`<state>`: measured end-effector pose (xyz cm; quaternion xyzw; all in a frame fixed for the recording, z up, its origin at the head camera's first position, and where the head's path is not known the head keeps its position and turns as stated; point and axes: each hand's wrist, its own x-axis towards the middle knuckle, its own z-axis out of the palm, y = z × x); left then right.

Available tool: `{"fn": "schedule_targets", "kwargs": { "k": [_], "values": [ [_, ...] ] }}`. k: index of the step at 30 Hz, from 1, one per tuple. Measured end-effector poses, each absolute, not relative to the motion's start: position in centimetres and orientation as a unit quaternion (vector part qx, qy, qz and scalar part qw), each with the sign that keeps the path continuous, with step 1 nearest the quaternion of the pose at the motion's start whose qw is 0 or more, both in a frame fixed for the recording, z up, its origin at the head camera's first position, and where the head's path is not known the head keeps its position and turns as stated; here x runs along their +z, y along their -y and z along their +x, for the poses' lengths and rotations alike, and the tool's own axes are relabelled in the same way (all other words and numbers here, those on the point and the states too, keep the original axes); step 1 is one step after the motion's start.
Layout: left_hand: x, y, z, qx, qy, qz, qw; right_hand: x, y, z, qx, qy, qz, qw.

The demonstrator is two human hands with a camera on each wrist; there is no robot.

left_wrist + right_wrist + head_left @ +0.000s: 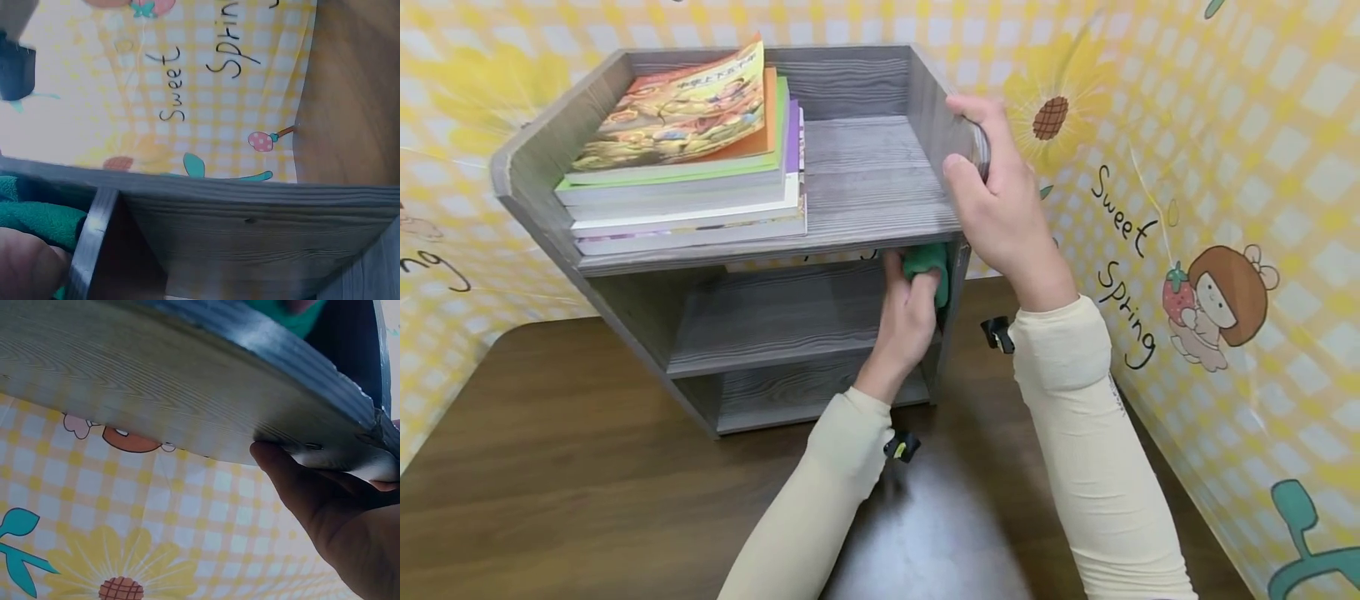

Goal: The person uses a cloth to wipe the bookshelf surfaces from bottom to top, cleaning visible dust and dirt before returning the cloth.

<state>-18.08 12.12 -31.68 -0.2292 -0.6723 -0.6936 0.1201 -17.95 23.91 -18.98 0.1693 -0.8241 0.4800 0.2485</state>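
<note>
Several stacked books (677,158) sit atop the shelf (872,175).

Left hand (908,315) low — right hand (1002,200) higher

Yellow-and-white checked wall covering (1217,167): black "Sweet Spring"; partial "ng" at left
Top orange-yellow paperback book (681,121): "中华上下五千年"

A grey, wood-grained shelf unit (865,171) was seen standing upright on the far side of the scene, its open front turned to the near side and its top tray edged by raised walls at left, right and far side. In the compartment beneath, a soft green cloth (935,256) was held bunched and creased at the right, just beside the inner face of the right side panel (958,268).
</note>
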Motion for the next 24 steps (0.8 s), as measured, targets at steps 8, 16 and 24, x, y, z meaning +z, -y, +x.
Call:
{"fn": "schedule_targets", "kwargs": {
  "k": [8,16,24],
  "values": [
    [-31.9,-11.6,-16.2,-0.697,0.669,-0.238,0.098,-19.0,-23.6,-17.9,0.481,0.825,0.162,0.25],
    [-31.2,-11.7,-17.3,-0.695,0.673,-0.231,0.104,-18.7,-23.6,-17.9,0.482,0.818,0.169,0.264],
    [-32.0,-11.7,-16.1,-0.694,0.671,-0.24,0.107,-19.1,-23.6,-17.9,0.476,0.825,0.164,0.258]
  ]
}}
